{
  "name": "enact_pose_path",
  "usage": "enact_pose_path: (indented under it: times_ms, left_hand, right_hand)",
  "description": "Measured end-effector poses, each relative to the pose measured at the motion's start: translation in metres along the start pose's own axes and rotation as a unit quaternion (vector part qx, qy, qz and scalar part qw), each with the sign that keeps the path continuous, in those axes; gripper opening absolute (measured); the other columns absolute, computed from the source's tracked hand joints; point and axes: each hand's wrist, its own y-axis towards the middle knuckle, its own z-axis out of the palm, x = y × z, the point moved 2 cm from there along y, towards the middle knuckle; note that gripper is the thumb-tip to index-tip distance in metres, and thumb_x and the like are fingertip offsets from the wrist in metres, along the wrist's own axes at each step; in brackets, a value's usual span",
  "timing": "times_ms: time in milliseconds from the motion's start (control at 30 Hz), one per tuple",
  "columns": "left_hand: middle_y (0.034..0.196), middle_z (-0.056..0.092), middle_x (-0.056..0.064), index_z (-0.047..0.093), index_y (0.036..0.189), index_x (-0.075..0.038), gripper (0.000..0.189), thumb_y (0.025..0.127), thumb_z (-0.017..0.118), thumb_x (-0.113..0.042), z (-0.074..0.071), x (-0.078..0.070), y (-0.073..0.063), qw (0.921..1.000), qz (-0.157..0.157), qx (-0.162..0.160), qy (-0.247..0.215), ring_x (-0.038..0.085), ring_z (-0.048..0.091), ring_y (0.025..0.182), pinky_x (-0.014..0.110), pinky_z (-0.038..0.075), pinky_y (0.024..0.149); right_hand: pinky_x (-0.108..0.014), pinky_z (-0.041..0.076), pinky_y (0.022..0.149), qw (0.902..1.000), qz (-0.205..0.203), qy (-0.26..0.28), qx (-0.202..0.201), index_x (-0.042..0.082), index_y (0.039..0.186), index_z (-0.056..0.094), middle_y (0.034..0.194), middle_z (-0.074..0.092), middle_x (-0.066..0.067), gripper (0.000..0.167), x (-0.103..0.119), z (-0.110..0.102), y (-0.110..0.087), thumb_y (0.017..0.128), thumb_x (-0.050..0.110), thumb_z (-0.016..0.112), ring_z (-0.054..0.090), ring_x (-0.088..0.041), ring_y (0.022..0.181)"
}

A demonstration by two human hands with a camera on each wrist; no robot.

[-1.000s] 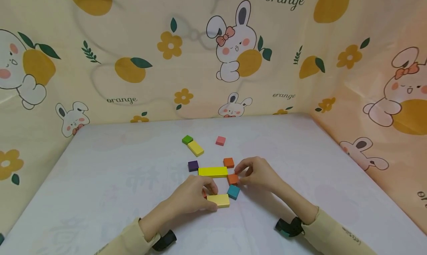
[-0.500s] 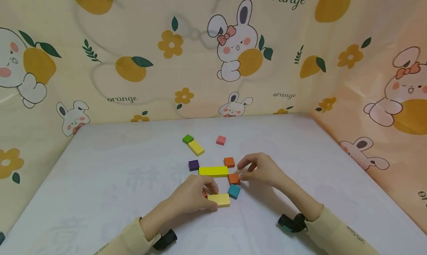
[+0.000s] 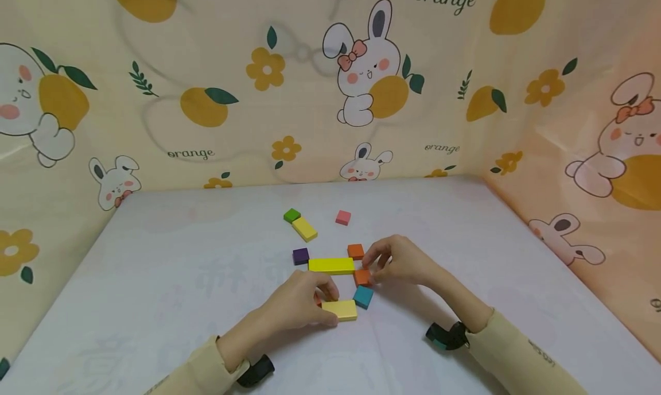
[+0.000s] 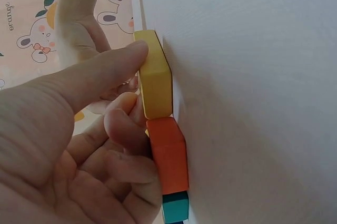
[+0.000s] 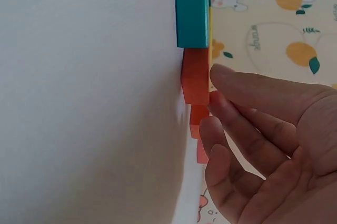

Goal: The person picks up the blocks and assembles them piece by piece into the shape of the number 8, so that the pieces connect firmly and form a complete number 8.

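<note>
My left hand [image 3: 299, 303] pinches a pale yellow block [image 3: 339, 310], the thumb lying on its near side in the left wrist view. A red-orange block [image 4: 168, 155] touches that block's left end, mostly covered by the hand in the head view. My right hand [image 3: 400, 262] hovers at an orange block [image 3: 362, 278], thumb and index fingertips close to its right and far sides without closing round it. A teal block [image 3: 363, 297] stands against the orange one's near side. Just left is a long bright yellow block [image 3: 331, 266]. Another orange block [image 3: 356, 251] lies behind.
A purple block [image 3: 300, 256] sits at the long block's left end. Farther back lie a green block [image 3: 291, 215], a yellow block [image 3: 304, 229] touching it, and a pink block [image 3: 343, 217]. Another teal block [image 4: 175, 208] shows in the left wrist view. A patterned backdrop [image 3: 310, 113] encloses the white table [image 3: 206, 240].
My right hand drew back slightly from the orange block, then came in to it again. My left hand keeps its pinch on the pale yellow block. The blocks look unmoved.
</note>
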Motion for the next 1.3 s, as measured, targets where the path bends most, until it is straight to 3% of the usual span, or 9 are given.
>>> enact_pose_path:
  times_ms: [200, 333, 533, 700, 833, 1067, 1300]
  left_hand:
    - [0.087, 0.066, -0.010, 0.069, 0.091, -0.018, 0.028, 0.073, 0.089, -0.024, 0.000, 0.001, 0.001, 1.0000, 0.001, -0.001, 0.000, 0.016, 0.057, 0.079, 0.028, 0.049, 0.069]
    - [0.091, 0.067, -0.008, 0.069, 0.093, -0.017, 0.028, 0.077, 0.086, -0.031, -0.010, 0.002, 0.002, 0.9999, -0.003, -0.015, -0.006, 0.016, 0.057, 0.072, 0.028, 0.049, 0.064]
    - [0.092, 0.068, -0.003, 0.071, 0.096, -0.013, 0.022, 0.081, 0.083, -0.023, -0.048, 0.013, 0.005, 0.9940, 0.013, -0.106, 0.021, 0.017, 0.053, 0.067, 0.029, 0.046, 0.060]
    - [0.098, 0.070, 0.003, 0.071, 0.099, -0.010, 0.023, 0.081, 0.083, -0.019, -0.081, 0.040, 0.013, 0.9850, 0.006, -0.171, 0.025, 0.019, 0.053, 0.069, 0.031, 0.045, 0.062]
    - [0.106, 0.069, 0.008, 0.069, 0.106, -0.009, 0.027, 0.083, 0.081, -0.019, -0.103, 0.062, 0.025, 0.9807, 0.007, -0.193, 0.028, 0.021, 0.056, 0.075, 0.035, 0.048, 0.067]
    - [0.119, 0.065, 0.012, 0.065, 0.117, -0.007, 0.033, 0.088, 0.076, -0.019, -0.130, 0.092, 0.054, 0.9844, -0.007, -0.175, 0.017, 0.024, 0.059, 0.087, 0.036, 0.049, 0.073]
    - [0.128, 0.060, 0.011, 0.060, 0.126, -0.009, 0.038, 0.092, 0.073, -0.019, -0.135, 0.105, 0.077, 0.9895, -0.038, -0.137, -0.028, 0.028, 0.059, 0.093, 0.036, 0.053, 0.072]
  right_hand:
    - [-0.034, 0.055, 0.067, 0.9999, 0.012, 0.009, -0.006, 0.010, 0.094, 0.074, 0.089, 0.069, -0.002, 0.020, -0.003, 0.002, 0.000, 0.077, 0.001, 0.082, 0.060, -0.024, 0.078]
    - [-0.034, 0.054, 0.067, 0.9998, 0.016, 0.013, -0.008, 0.010, 0.093, 0.074, 0.089, 0.069, -0.002, 0.021, -0.002, 0.003, 0.000, 0.077, 0.000, 0.081, 0.060, -0.024, 0.079]
    - [-0.034, 0.054, 0.067, 0.9995, 0.022, 0.019, -0.010, 0.010, 0.093, 0.074, 0.090, 0.068, -0.002, 0.021, -0.002, 0.003, 0.000, 0.077, -0.002, 0.081, 0.060, -0.024, 0.079]
    - [-0.033, 0.054, 0.067, 0.9994, 0.024, 0.023, -0.009, 0.009, 0.093, 0.074, 0.090, 0.068, -0.002, 0.021, -0.004, 0.003, 0.000, 0.077, -0.002, 0.081, 0.059, -0.024, 0.078]
    - [-0.031, 0.054, 0.066, 0.9994, 0.025, 0.024, -0.008, 0.009, 0.093, 0.074, 0.090, 0.068, -0.002, 0.021, -0.004, 0.003, 0.000, 0.077, -0.002, 0.081, 0.059, -0.023, 0.077]
    - [-0.032, 0.054, 0.066, 0.9989, 0.040, 0.022, -0.013, 0.011, 0.092, 0.074, 0.090, 0.068, -0.002, 0.022, -0.004, 0.002, -0.001, 0.077, -0.002, 0.082, 0.059, -0.024, 0.078]
    - [-0.032, 0.053, 0.065, 0.9994, 0.028, 0.018, -0.010, 0.012, 0.093, 0.074, 0.089, 0.068, 0.001, 0.022, -0.005, 0.002, -0.001, 0.076, 0.000, 0.083, 0.058, -0.023, 0.076]
